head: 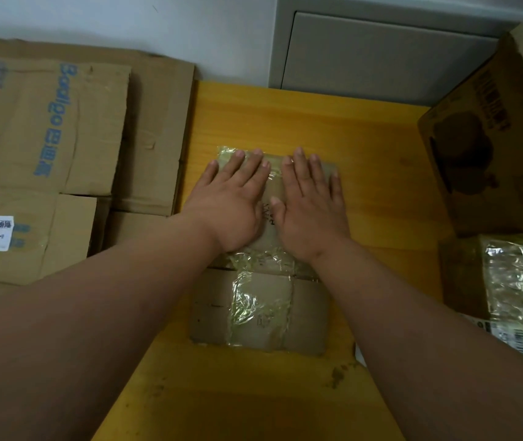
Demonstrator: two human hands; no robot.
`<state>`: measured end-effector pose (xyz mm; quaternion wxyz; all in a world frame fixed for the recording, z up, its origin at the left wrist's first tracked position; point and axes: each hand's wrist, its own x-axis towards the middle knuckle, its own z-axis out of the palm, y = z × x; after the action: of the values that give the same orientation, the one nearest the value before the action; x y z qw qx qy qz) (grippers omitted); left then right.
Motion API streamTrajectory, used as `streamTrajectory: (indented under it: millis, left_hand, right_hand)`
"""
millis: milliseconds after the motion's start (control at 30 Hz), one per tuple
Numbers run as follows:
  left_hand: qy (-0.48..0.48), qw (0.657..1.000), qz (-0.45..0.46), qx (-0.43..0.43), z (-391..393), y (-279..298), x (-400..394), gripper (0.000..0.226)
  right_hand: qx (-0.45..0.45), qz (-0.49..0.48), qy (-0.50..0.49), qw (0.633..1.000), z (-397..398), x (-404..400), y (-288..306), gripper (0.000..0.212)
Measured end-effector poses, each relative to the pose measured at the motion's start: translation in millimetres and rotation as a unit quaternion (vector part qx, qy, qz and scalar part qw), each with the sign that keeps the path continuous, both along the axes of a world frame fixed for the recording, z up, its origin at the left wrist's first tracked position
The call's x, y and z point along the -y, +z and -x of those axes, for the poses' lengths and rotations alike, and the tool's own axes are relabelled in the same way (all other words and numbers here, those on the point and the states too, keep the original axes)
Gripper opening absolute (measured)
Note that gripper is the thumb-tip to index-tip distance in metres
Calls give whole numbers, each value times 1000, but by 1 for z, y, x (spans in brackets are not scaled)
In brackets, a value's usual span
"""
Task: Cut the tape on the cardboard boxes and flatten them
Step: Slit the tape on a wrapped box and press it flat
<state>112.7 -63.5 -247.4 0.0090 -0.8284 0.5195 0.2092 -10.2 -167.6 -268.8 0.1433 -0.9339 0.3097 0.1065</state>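
Yellow table (301, 122), one flattened box (260, 310), two hands (231, 202) (311, 205) spread flat pressing it, two boxes (483, 160) right

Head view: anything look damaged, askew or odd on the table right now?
Nothing alarming. The small flattened box lies flat on the yellow table under both open hands, left hand and right hand. Its clear tape is wrinkled and bubbled. A dirty smudge marks the table near its right corner.
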Motion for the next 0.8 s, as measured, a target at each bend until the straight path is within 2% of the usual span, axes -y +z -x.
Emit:
streamTrajectory:
  millis: [133,267,433,567,633,733,800]
  left_hand:
    - [28,997,69,-19,20,14,-23,70]
    - [8,1000,-5,-19,52,-2,-55,72]
    - [4,1000,25,-10,48,-14,-55,67]
    - [10,999,30,-38,40,-5,-55,63]
    - [23,997,65,-45,38,4,-54,61]
    - [24,993,119,-7,59,13,-68,65]
    - [-1,997,71,-3,80,8,-87,66]
  right_hand:
    - [-13,-7,-1,1000,-2,1,1,67]
    - [-45,-34,-1,998,-4,5,15,68]
    - [79,4,-66,995,29,-39,33,65]
    - [-4,-11,-17,1000,65,-80,14,65]
    - [-8,11,-21,1000,69,-80,5,67]
    - [-15,23,-13,1000,68,-79,2,68]
    - [-24,6,-12,1000,65,-76,3,68]
